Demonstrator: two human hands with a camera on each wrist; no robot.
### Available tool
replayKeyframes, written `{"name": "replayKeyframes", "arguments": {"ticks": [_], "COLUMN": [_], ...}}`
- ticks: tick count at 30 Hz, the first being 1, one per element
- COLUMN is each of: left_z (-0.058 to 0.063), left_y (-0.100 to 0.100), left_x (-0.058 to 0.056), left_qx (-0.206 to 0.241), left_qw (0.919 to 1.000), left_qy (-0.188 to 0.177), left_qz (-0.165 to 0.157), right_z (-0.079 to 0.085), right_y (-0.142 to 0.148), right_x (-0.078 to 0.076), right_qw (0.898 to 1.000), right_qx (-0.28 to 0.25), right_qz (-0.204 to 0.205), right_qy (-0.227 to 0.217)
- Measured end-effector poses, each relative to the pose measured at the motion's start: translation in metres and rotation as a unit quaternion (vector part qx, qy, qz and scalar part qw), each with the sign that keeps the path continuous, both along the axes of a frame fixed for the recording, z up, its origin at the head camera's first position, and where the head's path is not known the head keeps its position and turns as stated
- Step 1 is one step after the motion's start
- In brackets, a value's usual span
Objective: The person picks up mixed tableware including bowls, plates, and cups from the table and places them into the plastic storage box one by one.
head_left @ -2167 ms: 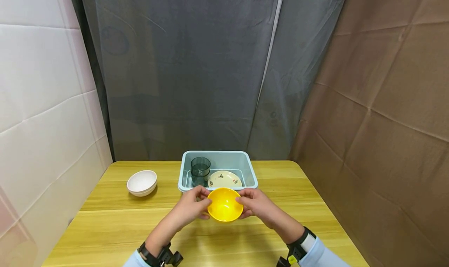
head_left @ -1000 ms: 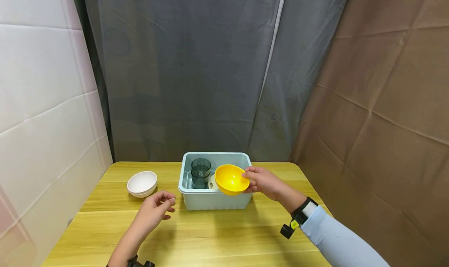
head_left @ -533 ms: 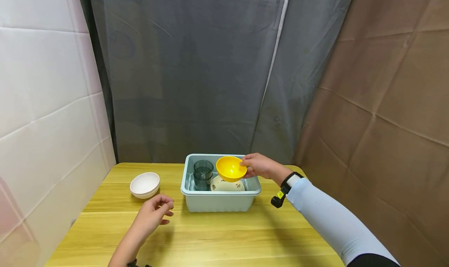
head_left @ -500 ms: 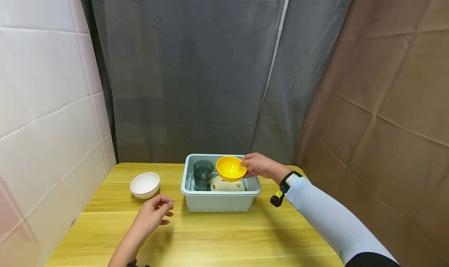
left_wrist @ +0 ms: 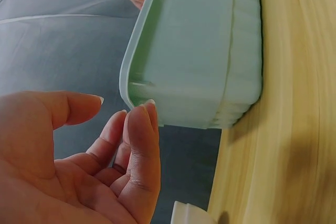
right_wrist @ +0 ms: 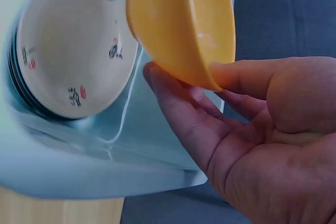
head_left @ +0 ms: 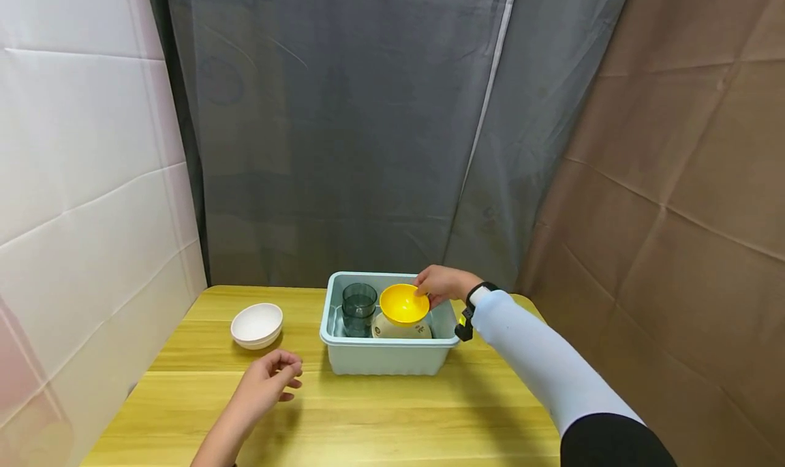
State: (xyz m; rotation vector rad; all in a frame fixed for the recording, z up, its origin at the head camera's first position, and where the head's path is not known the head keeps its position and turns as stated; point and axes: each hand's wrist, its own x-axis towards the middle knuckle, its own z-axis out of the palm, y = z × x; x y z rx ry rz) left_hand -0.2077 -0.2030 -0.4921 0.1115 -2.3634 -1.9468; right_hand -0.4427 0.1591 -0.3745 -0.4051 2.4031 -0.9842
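My right hand [head_left: 448, 283] pinches the rim of a yellow bowl [head_left: 403, 305] between thumb and fingers. The bowl is over the inside of a light blue plastic tub [head_left: 392, 359], tilted in the right wrist view. Below and beside it lies a cream plate [right_wrist: 76, 40] with small printed figures, on top of a stack. Two dark glass cups [head_left: 359, 300], one on the other, stand in the tub's left part. My left hand [head_left: 266, 383] hovers left of the tub, fingers loosely bent and holding nothing; the left wrist view shows a gap between thumb and fingers.
A white bowl [head_left: 257, 326] sits on the wooden table [head_left: 368, 419] left of the tub, just beyond my left hand. Behind the table hangs a grey curtain [head_left: 343, 146]. A white cloth [head_left: 92, 181] stands at the left and a brown one [head_left: 687, 181] at the right.
The yellow bowl, first held in both hands in front of the tub, has moved forward and down into it in my right hand. My left hand let go and drew back left.
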Motion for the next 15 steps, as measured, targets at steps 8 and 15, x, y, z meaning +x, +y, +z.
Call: {"name": "replayKeyframes", "arguments": {"ticks": [8, 15], "left_z": [-0.006, -0.011], "left_y": [-0.001, -0.002], "left_x": [0.003, 0.006], "left_qx": [0.005, 0.004], "left_qw": [0.9999, 0.9999], "left_qy": [-0.006, -0.008], "left_qz": [0.009, 0.010], "right_z": [-0.003, -0.012], "right_y": [-0.015, -0.025], "right_x": [-0.010, -0.010], "right_qw": [0.997, 0.993], "right_qx": [0.066, 0.110], "right_qz": [0.021, 0.007], "right_qy": [0.020, 0.029]}}
